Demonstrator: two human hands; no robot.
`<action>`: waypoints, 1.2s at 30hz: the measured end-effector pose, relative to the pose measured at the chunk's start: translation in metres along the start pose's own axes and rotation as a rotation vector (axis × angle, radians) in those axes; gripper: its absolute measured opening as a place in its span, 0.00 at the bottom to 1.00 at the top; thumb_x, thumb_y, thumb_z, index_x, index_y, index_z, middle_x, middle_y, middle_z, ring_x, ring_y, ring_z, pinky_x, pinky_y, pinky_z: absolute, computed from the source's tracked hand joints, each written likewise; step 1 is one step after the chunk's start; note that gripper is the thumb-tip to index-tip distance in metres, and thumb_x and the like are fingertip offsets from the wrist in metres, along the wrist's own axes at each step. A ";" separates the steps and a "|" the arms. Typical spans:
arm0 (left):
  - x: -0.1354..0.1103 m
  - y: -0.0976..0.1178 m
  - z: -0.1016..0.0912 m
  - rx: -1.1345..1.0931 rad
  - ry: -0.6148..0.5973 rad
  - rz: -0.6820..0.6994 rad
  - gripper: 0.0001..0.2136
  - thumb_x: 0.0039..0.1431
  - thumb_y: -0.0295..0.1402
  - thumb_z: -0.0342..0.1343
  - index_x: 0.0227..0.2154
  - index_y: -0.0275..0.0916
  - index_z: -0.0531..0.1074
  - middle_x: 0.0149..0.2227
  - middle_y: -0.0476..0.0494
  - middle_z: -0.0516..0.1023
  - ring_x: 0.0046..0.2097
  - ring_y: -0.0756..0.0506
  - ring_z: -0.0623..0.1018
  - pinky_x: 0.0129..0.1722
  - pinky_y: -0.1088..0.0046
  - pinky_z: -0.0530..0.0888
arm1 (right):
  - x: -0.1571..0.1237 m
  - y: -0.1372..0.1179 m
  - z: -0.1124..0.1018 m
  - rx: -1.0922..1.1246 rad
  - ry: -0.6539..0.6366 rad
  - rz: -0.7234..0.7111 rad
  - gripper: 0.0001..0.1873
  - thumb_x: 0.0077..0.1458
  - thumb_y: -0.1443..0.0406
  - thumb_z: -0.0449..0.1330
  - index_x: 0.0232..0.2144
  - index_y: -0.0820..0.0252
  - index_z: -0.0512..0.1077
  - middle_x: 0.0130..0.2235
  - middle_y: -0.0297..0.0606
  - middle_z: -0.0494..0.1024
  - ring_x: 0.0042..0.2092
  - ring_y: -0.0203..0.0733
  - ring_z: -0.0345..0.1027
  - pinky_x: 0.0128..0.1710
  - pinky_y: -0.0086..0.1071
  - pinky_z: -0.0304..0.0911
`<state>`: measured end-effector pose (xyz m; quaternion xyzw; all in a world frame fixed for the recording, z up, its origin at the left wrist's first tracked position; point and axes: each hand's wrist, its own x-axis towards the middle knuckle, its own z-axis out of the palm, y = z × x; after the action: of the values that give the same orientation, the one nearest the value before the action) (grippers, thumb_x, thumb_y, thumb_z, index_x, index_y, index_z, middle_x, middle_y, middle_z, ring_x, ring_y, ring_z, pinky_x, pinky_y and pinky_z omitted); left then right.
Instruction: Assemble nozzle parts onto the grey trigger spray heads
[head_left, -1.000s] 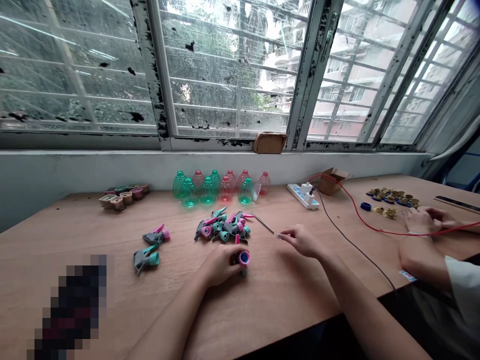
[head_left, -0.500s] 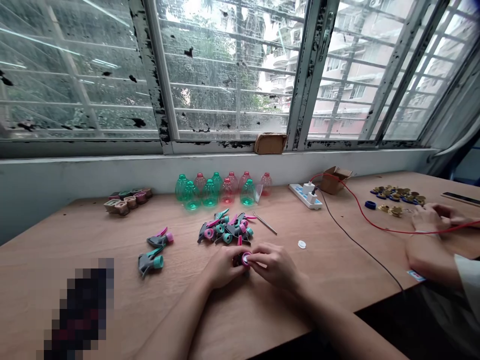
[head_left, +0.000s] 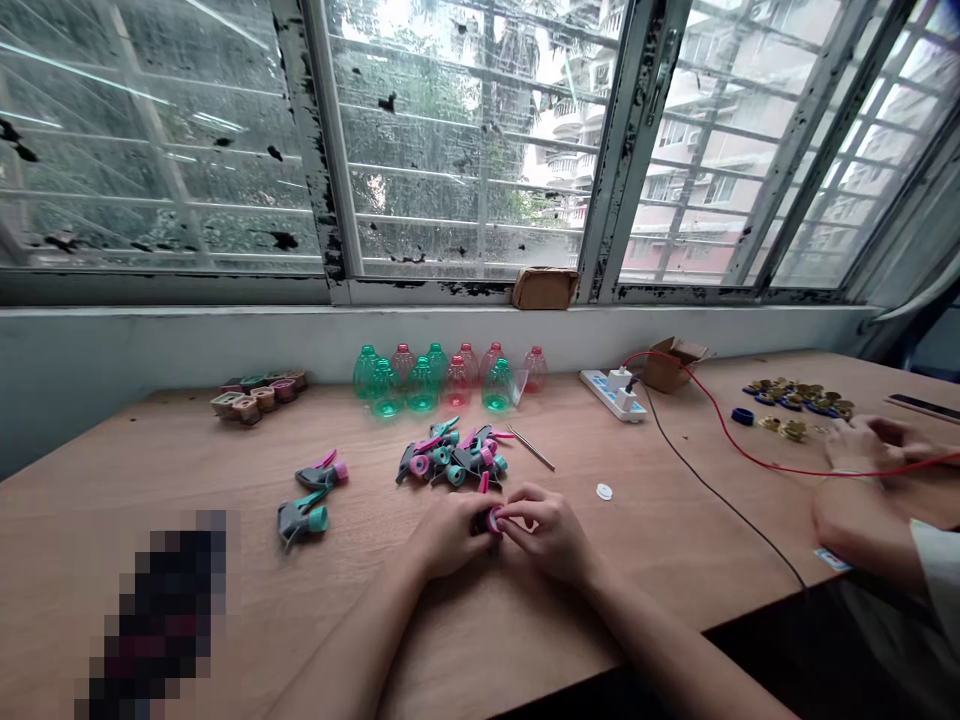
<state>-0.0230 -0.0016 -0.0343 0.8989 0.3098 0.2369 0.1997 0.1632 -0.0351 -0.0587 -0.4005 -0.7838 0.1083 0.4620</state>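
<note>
Closer together now, the left hand [head_left: 450, 536] and right hand [head_left: 544, 535] meet over the wooden table [head_left: 660, 540], just near the pile of sprayer heads [head_left: 450, 462]. Left fingers curl firmly around a pink-collared sprayer part [head_left: 493, 521], mostly hidden between the hands; right fingertips [head_left: 510, 510] pinch its collar. A small white disc [head_left: 604, 491] lies well right.
</note>
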 end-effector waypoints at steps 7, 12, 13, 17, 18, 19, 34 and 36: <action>0.000 0.005 0.002 0.094 -0.003 0.005 0.12 0.53 0.28 0.55 0.40 0.45 0.75 0.34 0.50 0.78 0.35 0.48 0.75 0.32 0.77 0.64 | 0.003 0.001 -0.004 0.035 -0.013 0.039 0.05 0.52 0.66 0.63 0.31 0.53 0.80 0.29 0.34 0.76 0.27 0.33 0.65 0.27 0.27 0.59; 0.001 0.006 0.000 0.111 -0.008 0.012 0.11 0.52 0.27 0.54 0.38 0.44 0.74 0.35 0.51 0.79 0.35 0.48 0.75 0.32 0.77 0.63 | 0.004 0.000 -0.002 0.009 -0.013 0.061 0.05 0.51 0.66 0.63 0.28 0.55 0.80 0.26 0.33 0.75 0.25 0.32 0.64 0.26 0.26 0.58; 0.001 0.007 0.000 0.114 -0.008 0.018 0.11 0.51 0.26 0.54 0.37 0.44 0.74 0.35 0.51 0.79 0.35 0.48 0.75 0.32 0.76 0.63 | 0.004 0.000 -0.002 0.002 -0.006 0.066 0.05 0.51 0.66 0.63 0.27 0.55 0.80 0.25 0.33 0.75 0.24 0.32 0.63 0.25 0.26 0.57; 0.002 0.009 0.001 0.147 -0.001 0.028 0.11 0.50 0.25 0.54 0.37 0.42 0.74 0.36 0.50 0.79 0.36 0.47 0.75 0.32 0.76 0.64 | 0.004 0.000 0.001 -0.003 0.020 0.096 0.05 0.49 0.67 0.63 0.25 0.57 0.79 0.23 0.32 0.73 0.23 0.32 0.62 0.24 0.26 0.56; 0.002 0.009 0.001 0.151 0.001 0.027 0.12 0.50 0.24 0.54 0.37 0.42 0.74 0.36 0.49 0.79 0.36 0.47 0.75 0.33 0.75 0.64 | 0.004 0.001 0.001 -0.001 0.024 0.100 0.05 0.49 0.67 0.63 0.24 0.57 0.79 0.23 0.32 0.73 0.23 0.31 0.62 0.24 0.25 0.55; 0.002 0.010 0.001 0.150 0.002 0.027 0.12 0.50 0.24 0.53 0.37 0.42 0.74 0.36 0.49 0.79 0.36 0.47 0.75 0.33 0.75 0.64 | 0.004 0.000 0.001 0.000 0.025 0.102 0.05 0.49 0.68 0.63 0.24 0.57 0.79 0.23 0.32 0.73 0.23 0.31 0.62 0.24 0.25 0.55; 0.004 0.002 0.004 -0.128 0.042 -0.002 0.18 0.50 0.22 0.54 0.44 0.41 0.75 0.41 0.46 0.80 0.41 0.46 0.77 0.42 0.73 0.70 | -0.001 0.002 -0.001 0.002 0.020 -0.005 0.09 0.52 0.67 0.59 0.37 0.57 0.76 0.25 0.32 0.72 0.25 0.33 0.61 0.27 0.27 0.57; 0.004 0.001 0.004 -0.134 0.048 -0.027 0.18 0.50 0.23 0.55 0.45 0.41 0.74 0.40 0.47 0.80 0.40 0.46 0.77 0.41 0.73 0.71 | -0.001 0.004 -0.004 0.001 0.033 0.014 0.11 0.51 0.67 0.60 0.39 0.56 0.75 0.25 0.31 0.68 0.24 0.32 0.59 0.26 0.27 0.56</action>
<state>-0.0174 -0.0005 -0.0358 0.8732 0.3102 0.2759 0.2553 0.1683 -0.0342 -0.0595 -0.4073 -0.7733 0.1053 0.4744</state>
